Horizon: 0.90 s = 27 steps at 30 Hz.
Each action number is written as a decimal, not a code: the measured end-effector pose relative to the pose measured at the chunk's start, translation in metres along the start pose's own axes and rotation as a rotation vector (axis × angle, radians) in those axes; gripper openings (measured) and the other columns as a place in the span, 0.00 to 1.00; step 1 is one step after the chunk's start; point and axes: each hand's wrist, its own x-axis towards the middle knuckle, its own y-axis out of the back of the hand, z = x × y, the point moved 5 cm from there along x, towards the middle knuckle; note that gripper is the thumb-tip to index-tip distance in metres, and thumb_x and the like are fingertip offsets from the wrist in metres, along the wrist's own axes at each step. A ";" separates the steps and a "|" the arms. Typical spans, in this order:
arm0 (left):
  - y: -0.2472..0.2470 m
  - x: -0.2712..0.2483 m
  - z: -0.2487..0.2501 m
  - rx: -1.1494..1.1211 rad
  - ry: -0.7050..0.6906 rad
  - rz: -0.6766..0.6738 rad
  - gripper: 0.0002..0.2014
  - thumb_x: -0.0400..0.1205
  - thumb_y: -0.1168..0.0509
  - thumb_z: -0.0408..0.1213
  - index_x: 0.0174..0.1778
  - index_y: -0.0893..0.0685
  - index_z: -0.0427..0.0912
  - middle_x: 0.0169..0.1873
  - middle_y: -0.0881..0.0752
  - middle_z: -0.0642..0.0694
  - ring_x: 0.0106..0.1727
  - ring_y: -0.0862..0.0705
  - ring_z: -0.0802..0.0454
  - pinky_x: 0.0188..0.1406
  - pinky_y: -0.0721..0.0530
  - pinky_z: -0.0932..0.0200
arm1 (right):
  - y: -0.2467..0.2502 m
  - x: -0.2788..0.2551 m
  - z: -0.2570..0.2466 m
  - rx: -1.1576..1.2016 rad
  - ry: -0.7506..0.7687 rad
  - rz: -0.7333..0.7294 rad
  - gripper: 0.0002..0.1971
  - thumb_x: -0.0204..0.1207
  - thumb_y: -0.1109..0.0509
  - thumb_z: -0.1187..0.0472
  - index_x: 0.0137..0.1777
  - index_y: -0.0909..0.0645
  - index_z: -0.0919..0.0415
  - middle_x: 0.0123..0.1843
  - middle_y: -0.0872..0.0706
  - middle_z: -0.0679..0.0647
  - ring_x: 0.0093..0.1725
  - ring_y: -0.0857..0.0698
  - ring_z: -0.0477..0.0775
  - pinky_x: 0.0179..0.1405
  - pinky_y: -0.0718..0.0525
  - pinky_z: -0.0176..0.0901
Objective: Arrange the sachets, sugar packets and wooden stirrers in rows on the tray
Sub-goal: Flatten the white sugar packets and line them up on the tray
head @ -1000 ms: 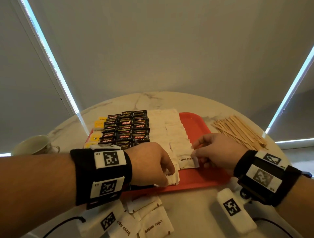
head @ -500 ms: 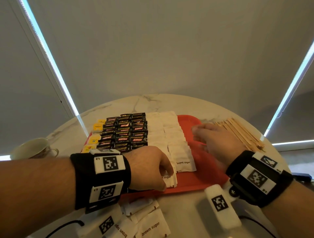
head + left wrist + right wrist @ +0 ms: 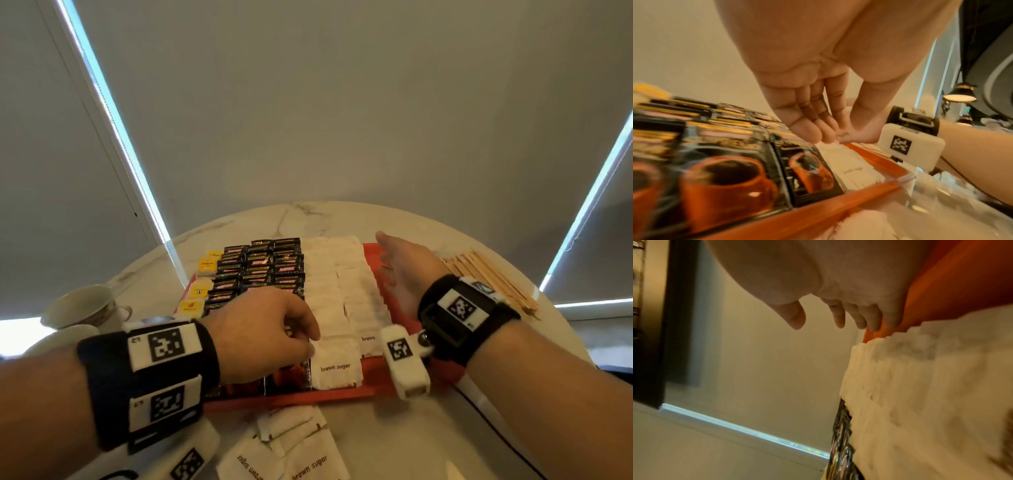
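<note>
I have my left hand (image 3: 260, 334) low over the near end of the red tray (image 3: 342, 394), fingers curled and the tips pinching the far edge of the nearest brown sugar packet (image 3: 337, 365). In the left wrist view the fingertips (image 3: 829, 135) meet the thumb right on that white edge, so I judge the pinch is there to keep the packet square with the others while it settles at the front of its row.

The sugar packets (image 3: 342, 284) run in two overlapping rows down the middle of the tray, each one lapped over the next, which I take as the way to fit many into a short row. To their left lie the dark coffee sachets (image 3: 270, 267) in several rows, and a row of small yellow packets (image 3: 205, 267) sits along the tray's left edge.

My right hand (image 3: 406, 270) is flat and loose, fingers straight, holding nothing, over the bare red strip at the right of the tray. I judge it is heading toward the wooden stirrers (image 3: 493, 279), which lie in a loose pile on the marble table (image 3: 308, 216) just off the tray's right side; that bare strip looks like the place left for them.

More loose packets (image 3: 294, 452) lie on the table in front of the tray, not yet placed. A cup (image 3: 82, 305) stands well off to the left.
</note>
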 end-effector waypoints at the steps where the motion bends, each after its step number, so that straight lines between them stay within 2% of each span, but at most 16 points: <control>1: 0.006 -0.007 -0.004 -0.035 0.011 0.043 0.03 0.83 0.24 0.46 0.49 0.10 0.61 0.41 0.10 0.61 0.37 0.14 0.71 0.34 0.19 0.73 | -0.001 0.005 -0.002 -0.006 0.002 0.004 0.37 0.82 0.30 0.41 0.86 0.36 0.57 0.86 0.32 0.61 0.83 0.31 0.66 0.83 0.33 0.67; 3: 0.016 -0.024 -0.016 -0.083 0.029 0.111 0.03 0.82 0.24 0.46 0.47 0.09 0.61 0.38 0.10 0.65 0.35 0.13 0.68 0.32 0.17 0.69 | 0.000 0.008 -0.002 -0.054 0.036 0.026 0.34 0.80 0.27 0.43 0.82 0.29 0.58 0.83 0.27 0.60 0.80 0.26 0.64 0.81 0.29 0.65; 6: 0.016 -0.057 -0.041 -0.119 0.052 0.138 0.06 0.80 0.23 0.44 0.45 0.09 0.62 0.43 0.10 0.69 0.43 0.11 0.66 0.46 0.10 0.62 | -0.005 -0.008 -0.009 -0.304 0.243 0.036 0.16 0.77 0.23 0.49 0.62 0.14 0.53 0.66 0.12 0.54 0.67 0.16 0.58 0.73 0.20 0.61; 8: 0.007 -0.080 -0.054 -0.085 0.056 0.103 0.07 0.79 0.22 0.44 0.45 0.09 0.63 0.46 0.11 0.70 0.49 0.12 0.69 0.50 0.11 0.65 | -0.015 -0.032 -0.014 -0.493 0.401 0.006 0.08 0.77 0.22 0.50 0.53 0.10 0.49 0.55 0.09 0.48 0.58 0.12 0.54 0.63 0.14 0.57; 10: -0.003 -0.100 -0.061 0.006 0.070 0.054 0.08 0.77 0.20 0.50 0.47 0.11 0.67 0.48 0.13 0.70 0.52 0.15 0.71 0.51 0.12 0.66 | -0.030 -0.066 -0.016 -0.665 0.508 -0.098 0.05 0.76 0.21 0.48 0.51 0.09 0.43 0.48 0.08 0.41 0.50 0.11 0.46 0.52 0.11 0.48; 12: -0.012 -0.115 -0.061 0.098 0.098 -0.023 0.17 0.71 0.20 0.62 0.53 0.15 0.71 0.52 0.16 0.71 0.54 0.16 0.71 0.53 0.11 0.63 | -0.049 -0.100 -0.008 -0.855 0.514 -0.342 0.04 0.77 0.22 0.49 0.50 0.09 0.41 0.43 0.08 0.37 0.41 0.12 0.36 0.43 0.13 0.37; 14: -0.022 -0.124 -0.054 0.206 0.101 -0.138 0.33 0.62 0.24 0.76 0.63 0.20 0.75 0.56 0.21 0.74 0.56 0.19 0.71 0.55 0.13 0.64 | -0.066 -0.127 0.009 -1.069 0.420 -0.573 0.06 0.76 0.22 0.47 0.53 0.09 0.39 0.41 0.10 0.33 0.39 0.14 0.33 0.42 0.19 0.33; 16: -0.033 -0.128 -0.044 0.333 0.083 -0.219 0.44 0.58 0.28 0.84 0.70 0.25 0.74 0.59 0.24 0.74 0.58 0.21 0.69 0.61 0.15 0.60 | -0.077 -0.142 0.028 -1.290 0.375 -0.672 0.15 0.73 0.20 0.43 0.60 0.12 0.35 0.39 0.14 0.27 0.41 0.17 0.31 0.44 0.24 0.31; 18: -0.041 -0.127 -0.036 0.450 0.055 -0.195 0.48 0.56 0.31 0.86 0.72 0.27 0.71 0.61 0.26 0.70 0.59 0.23 0.66 0.62 0.15 0.56 | -0.083 -0.149 0.044 -1.477 0.374 -0.703 0.27 0.71 0.19 0.41 0.71 0.18 0.35 0.41 0.19 0.30 0.44 0.21 0.33 0.44 0.26 0.32; 20: -0.044 -0.123 -0.029 0.530 0.043 -0.155 0.47 0.57 0.31 0.86 0.70 0.25 0.67 0.60 0.24 0.66 0.58 0.22 0.62 0.59 0.13 0.53 | -0.085 -0.153 0.053 -1.611 0.387 -0.689 0.36 0.70 0.18 0.40 0.78 0.24 0.38 0.41 0.25 0.32 0.42 0.26 0.34 0.41 0.28 0.33; 23: -0.045 -0.119 -0.025 0.568 0.046 -0.128 0.35 0.67 0.28 0.77 0.63 0.20 0.60 0.54 0.19 0.61 0.53 0.19 0.59 0.54 0.12 0.53 | -0.082 -0.160 0.057 -1.702 0.419 -0.651 0.37 0.69 0.18 0.39 0.79 0.26 0.36 0.43 0.27 0.34 0.43 0.26 0.38 0.39 0.28 0.35; 25: -0.045 -0.119 -0.026 0.565 0.034 -0.111 0.23 0.75 0.27 0.68 0.57 0.17 0.58 0.50 0.16 0.59 0.50 0.17 0.58 0.50 0.12 0.55 | -0.080 -0.165 0.059 -1.742 0.443 -0.636 0.37 0.67 0.18 0.36 0.77 0.25 0.35 0.50 0.27 0.35 0.49 0.24 0.41 0.47 0.20 0.38; 27: -0.046 -0.120 -0.028 0.566 0.012 -0.113 0.12 0.80 0.28 0.59 0.50 0.17 0.57 0.46 0.16 0.57 0.46 0.17 0.58 0.41 0.18 0.62 | -0.081 -0.173 0.063 -1.783 0.483 -0.635 0.36 0.66 0.18 0.35 0.74 0.24 0.36 0.60 0.26 0.38 0.57 0.23 0.45 0.56 0.14 0.46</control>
